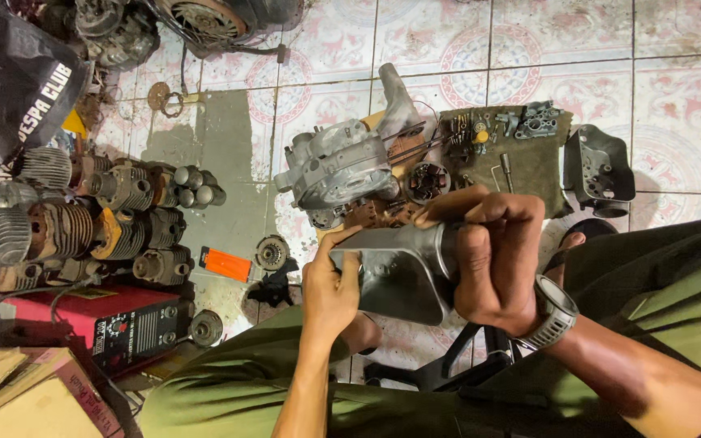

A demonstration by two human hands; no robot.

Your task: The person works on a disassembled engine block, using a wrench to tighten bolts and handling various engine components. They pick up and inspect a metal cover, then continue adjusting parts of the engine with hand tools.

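Hands are closed on a grey metal cover point(403, 272), held above the tiled floor point(529, 49) near its lower edge: the left hand point(330, 296) pinches one end, the right hand point(492, 255) wraps the other. Inspection seems in hand; fitting to the engine case point(338, 166) beyond would call for turning and alignment.

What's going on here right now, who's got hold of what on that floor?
A person seated over a tiled floor holds a grey metal housing in both bare hands. The left hand grips its near edge; the right hand, with a wristwatch, wraps its far end. Just beyond lie an engine casing and a dark cloth strewn with small parts. A row of finned cylinders sits to one side.
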